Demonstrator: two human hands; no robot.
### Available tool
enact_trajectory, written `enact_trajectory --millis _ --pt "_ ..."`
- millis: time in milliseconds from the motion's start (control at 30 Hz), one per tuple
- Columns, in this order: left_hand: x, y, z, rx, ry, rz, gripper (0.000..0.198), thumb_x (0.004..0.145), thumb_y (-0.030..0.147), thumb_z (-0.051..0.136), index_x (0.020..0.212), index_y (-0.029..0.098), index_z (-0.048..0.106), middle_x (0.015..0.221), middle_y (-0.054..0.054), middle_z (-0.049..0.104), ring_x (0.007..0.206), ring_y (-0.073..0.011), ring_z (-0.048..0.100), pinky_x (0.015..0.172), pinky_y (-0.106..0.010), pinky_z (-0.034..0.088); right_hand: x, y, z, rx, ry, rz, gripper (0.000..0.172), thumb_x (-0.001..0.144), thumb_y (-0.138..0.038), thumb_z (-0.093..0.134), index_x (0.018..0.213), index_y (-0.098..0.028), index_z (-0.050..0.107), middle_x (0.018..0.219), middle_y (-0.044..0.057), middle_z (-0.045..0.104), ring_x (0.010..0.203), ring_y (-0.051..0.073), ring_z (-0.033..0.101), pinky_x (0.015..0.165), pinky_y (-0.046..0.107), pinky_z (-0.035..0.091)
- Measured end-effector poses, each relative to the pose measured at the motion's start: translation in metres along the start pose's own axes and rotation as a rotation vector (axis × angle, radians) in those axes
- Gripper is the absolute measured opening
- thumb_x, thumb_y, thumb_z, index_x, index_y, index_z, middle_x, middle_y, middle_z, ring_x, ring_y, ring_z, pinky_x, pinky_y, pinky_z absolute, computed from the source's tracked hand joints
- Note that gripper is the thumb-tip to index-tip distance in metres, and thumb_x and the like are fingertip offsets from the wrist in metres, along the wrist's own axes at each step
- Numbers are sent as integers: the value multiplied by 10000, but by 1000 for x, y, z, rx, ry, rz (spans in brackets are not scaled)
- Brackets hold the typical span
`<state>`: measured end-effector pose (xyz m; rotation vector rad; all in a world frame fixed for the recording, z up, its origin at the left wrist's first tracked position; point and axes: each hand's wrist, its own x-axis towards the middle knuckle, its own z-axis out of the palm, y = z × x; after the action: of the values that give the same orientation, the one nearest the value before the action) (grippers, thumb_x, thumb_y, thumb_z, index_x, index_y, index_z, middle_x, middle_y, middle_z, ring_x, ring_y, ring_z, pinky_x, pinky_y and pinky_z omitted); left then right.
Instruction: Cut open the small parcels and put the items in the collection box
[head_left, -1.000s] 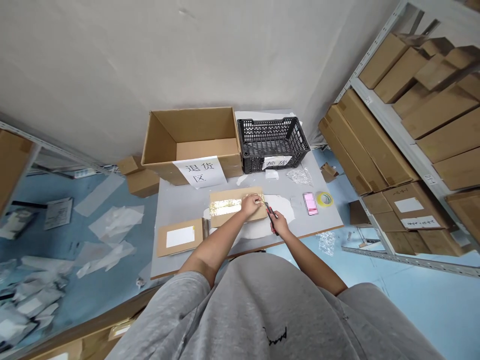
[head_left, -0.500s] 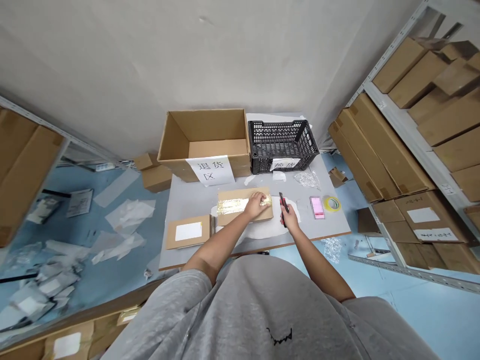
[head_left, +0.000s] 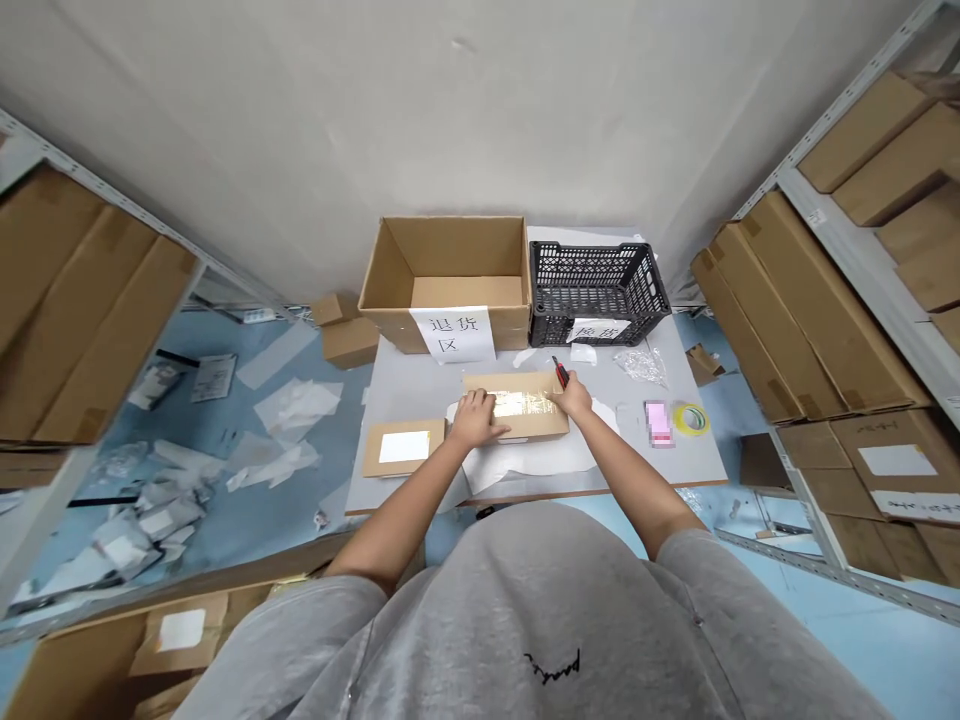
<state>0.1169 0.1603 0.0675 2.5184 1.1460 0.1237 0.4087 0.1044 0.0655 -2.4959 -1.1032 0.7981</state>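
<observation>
A flat cardboard parcel [head_left: 517, 408] lies on a white sheet [head_left: 525, 462] on the grey table, with a shiny strip of clear tape [head_left: 517, 403] across its top. My left hand [head_left: 472, 420] rests flat on the parcel's left end, holding nothing. My right hand [head_left: 574, 397] sits on the parcel's far right corner and grips a red and black utility knife [head_left: 560, 373], whose tip points away from me. A cardboard mailer with a white label [head_left: 401, 447] lies to the left of the parcel.
An open carton [head_left: 450, 262] and a black plastic crate [head_left: 596, 295], both with paper signs, stand at the table's far edge. A pink item [head_left: 658, 424] and yellow tape roll [head_left: 691, 418] lie right. Shelves of cartons flank the table; plastic scraps litter the blue floor.
My left hand has slid from the parcel's right part to its left end. My right hand, still holding the knife, has moved from beside the parcel onto its far right corner.
</observation>
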Motion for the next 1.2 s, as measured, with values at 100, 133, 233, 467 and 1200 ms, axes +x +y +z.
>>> enact_trajectory --millis 100,133,233,467,1200 --pt "11 -10 -3 -2 -108 65 763 661 504 1021 1281 260 651 1341 -160 618 1318 -415 527 1141 -503 411 3 -1 -4 -52 -17 33 634 839 -460 957 1289 -250 564 1196 133 785 1080 317 767 843 345 552" --pt "14 -11 -3 -7 -126 72 774 628 502 1037 1255 258 654 1318 -157 622 1309 -417 531 1136 -503 414 4 -3 -4 -70 -19 39 629 842 -468 954 1289 -246 570 1209 140 782 1088 319 764 853 349 554" --pt "17 -15 -1 -36 -140 62 750 593 499 1055 1181 258 657 1272 -140 620 1270 -406 556 1111 -487 431 4 -10 -4 -103 -7 32 657 855 -434 946 1354 -231 570 1255 159 763 1126 323 750 892 359 559" --pt "9 -21 6 -56 -116 54 778 638 530 1040 1263 250 670 1294 -129 613 1272 -378 557 1109 -467 437 -2 16 -2 73 98 -91 522 1134 -355 500 1643 -240 504 1383 157 705 1280 295 681 1074 364 522" --pt "-28 26 -12 84 -137 -31 233 925 364 820 1057 175 790 1141 -195 751 1146 -386 695 989 -458 511 -46 5 -2 5 -72 -504 325 1053 -236 557 1265 -245 804 1220 86 791 1152 247 709 1041 324 522"
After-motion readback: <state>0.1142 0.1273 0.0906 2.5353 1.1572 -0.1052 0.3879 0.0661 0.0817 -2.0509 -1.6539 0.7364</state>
